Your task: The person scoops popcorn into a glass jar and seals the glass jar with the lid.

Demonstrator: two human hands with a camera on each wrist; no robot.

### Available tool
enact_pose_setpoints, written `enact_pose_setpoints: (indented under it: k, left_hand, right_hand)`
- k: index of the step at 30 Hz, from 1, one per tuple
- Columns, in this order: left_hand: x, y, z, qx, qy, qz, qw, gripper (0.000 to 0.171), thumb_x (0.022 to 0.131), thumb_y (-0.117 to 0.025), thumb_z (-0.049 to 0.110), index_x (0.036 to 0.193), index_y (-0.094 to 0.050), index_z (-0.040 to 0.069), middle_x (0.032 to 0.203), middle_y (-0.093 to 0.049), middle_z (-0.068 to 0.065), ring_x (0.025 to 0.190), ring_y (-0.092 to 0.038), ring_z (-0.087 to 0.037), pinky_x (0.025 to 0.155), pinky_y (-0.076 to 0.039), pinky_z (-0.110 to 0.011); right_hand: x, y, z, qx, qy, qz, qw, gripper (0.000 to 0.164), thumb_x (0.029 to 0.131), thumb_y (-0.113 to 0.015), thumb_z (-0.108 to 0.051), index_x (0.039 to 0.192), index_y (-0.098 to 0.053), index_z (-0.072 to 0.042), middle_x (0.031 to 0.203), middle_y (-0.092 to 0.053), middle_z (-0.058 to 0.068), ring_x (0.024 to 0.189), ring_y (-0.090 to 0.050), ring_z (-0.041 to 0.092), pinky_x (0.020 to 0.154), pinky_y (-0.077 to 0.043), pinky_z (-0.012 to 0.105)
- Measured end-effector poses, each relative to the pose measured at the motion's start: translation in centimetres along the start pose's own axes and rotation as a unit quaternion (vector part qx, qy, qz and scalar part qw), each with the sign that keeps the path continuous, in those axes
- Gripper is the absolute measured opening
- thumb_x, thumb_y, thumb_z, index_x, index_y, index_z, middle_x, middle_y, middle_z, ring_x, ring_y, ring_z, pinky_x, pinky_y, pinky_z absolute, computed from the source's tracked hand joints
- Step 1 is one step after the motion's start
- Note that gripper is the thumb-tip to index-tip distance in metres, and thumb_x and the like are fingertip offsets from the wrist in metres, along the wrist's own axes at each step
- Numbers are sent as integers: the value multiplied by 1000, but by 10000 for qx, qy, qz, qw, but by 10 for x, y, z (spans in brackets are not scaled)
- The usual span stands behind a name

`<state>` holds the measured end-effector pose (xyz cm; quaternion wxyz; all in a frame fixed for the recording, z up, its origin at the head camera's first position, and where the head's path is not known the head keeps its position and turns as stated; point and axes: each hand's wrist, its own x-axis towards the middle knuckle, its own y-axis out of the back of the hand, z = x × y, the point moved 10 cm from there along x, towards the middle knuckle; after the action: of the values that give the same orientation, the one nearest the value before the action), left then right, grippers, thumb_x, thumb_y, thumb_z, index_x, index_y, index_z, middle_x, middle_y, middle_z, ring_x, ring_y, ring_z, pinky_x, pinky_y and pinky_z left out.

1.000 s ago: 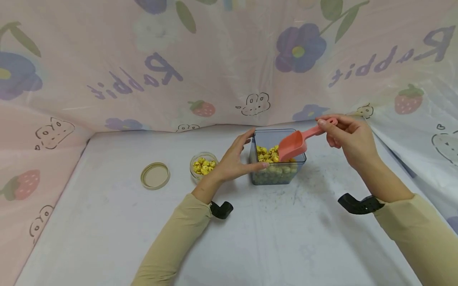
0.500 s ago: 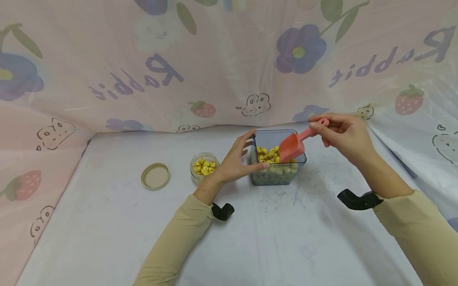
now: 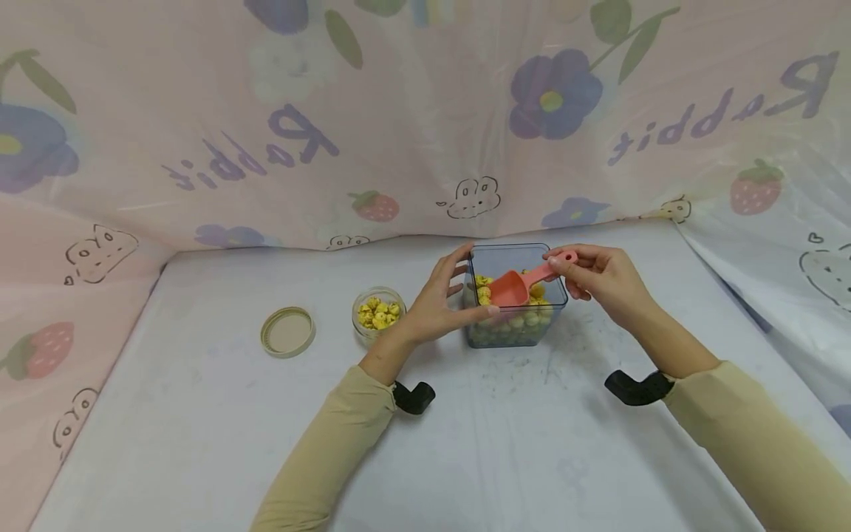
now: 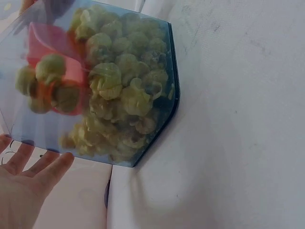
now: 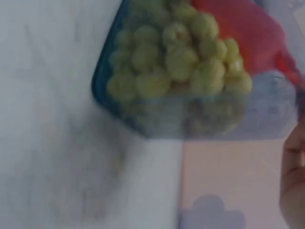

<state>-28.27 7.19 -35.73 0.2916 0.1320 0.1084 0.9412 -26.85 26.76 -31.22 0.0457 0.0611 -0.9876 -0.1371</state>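
A clear bluish plastic container (image 3: 508, 256), partly filled with yellow popcorn (image 3: 484, 295), stands on the table. My left hand (image 3: 432, 307) steadies it from the left, thumb along the near rim and fingers (image 4: 47, 167) against the side wall. Between the thumb and fingers of my right hand (image 3: 605, 284) is the handle of a pink scoop (image 3: 510, 290). The scoop's bowl is inside the container, down among the popcorn. Through the wall in the left wrist view, several popcorn pieces (image 4: 50, 69) overlap the pink bowl; whether they lie in it I cannot tell.
Left of the container, a small round glass jar (image 3: 366, 336) holds more popcorn. Farther left lies a round lid (image 3: 288, 332) with a gold-coloured rim. A printed curtain (image 3: 425, 133) hangs behind the white table (image 3: 505, 428).
My right hand has moved left and down, carrying the scoop deeper into the container and tilting its bowl toward the left. My left hand stays at the container.
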Motion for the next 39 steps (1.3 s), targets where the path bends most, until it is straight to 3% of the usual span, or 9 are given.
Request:
enact_pose_setpoints:
  k: [2,8,15,19,23,26,29,34,39]
  left_hand:
    - [0,-1,-1,-31,21,-10,10000,94,80,-75,14,153,-17,19,152,-23,-9,139,-31,-27,111,-35,-44]
    - [-2,1,-3,-201,110,64,9997,94,79,-76,13,153,-18,20,153,-22,-7,139,-31,-26,111,-36,-44]
    - [-2,1,-1,-254,60,71,9996,94,79,-76,13,153,-19,20,153,-22,-7,139,-30,-26,110,-37,-46]
    - [-2,1,-1,-260,60,86,9996,94,79,-76,14,153,-18,20,152,-22,-6,139,-30,-26,110,-37,-46]
    - [-2,1,-2,-196,88,105,9997,93,79,-76,16,153,-19,25,152,-22,-5,138,-32,-25,110,-38,-45]
    - [-2,1,-2,-162,103,110,9998,92,80,-76,17,152,-19,27,153,-22,-5,139,-31,-25,109,-38,-44]
    - [-2,1,-1,-169,109,109,9997,92,80,-75,17,152,-19,27,153,-22,-5,139,-31,-25,110,-38,-43]
    - [-2,0,-2,-188,120,102,9997,92,80,-75,17,152,-19,28,153,-22,-5,139,-31,-25,110,-38,-42]
    - [-1,0,-2,-158,103,117,9998,91,80,-75,17,152,-19,28,152,-24,-6,138,-33,-26,109,-39,-42]
  right_hand:
    - [-1,-4,5,162,-78,6,9998,12,93,-63,-15,101,-72,-17,61,-54,-4,51,-42,12,45,-28,31]
    - [-3,-8,9,1094,-116,141,9938,14,92,-64,-13,102,-69,-4,65,-59,-4,50,-42,10,52,-18,36]
    - [-8,-9,11,1513,-109,393,9876,10,92,-64,-12,99,-71,-9,69,-64,-5,49,-44,8,52,-17,35]
    - [-7,-9,5,1056,4,563,9928,9,91,-66,-13,98,-71,-9,66,-63,-6,48,-44,9,45,-22,31]
    - [-5,-9,0,383,-44,755,9964,17,89,-70,-18,101,-70,-7,69,-64,-8,48,-46,9,42,-36,21]
    - [-3,-8,1,288,-149,805,9962,19,88,-70,-20,103,-69,-7,71,-65,-8,49,-45,9,44,-39,18]
    - [-3,-6,6,495,-240,836,9950,15,89,-69,-19,101,-70,-11,71,-64,-8,49,-43,8,43,-35,20]
    - [-3,-5,15,1551,-230,728,9849,8,90,-66,-13,96,-71,-12,72,-65,-4,48,-39,9,48,-19,31]
    - [-2,-7,16,1835,-179,686,9805,9,91,-66,-13,97,-71,-11,74,-65,-3,49,-40,9,46,-22,29]
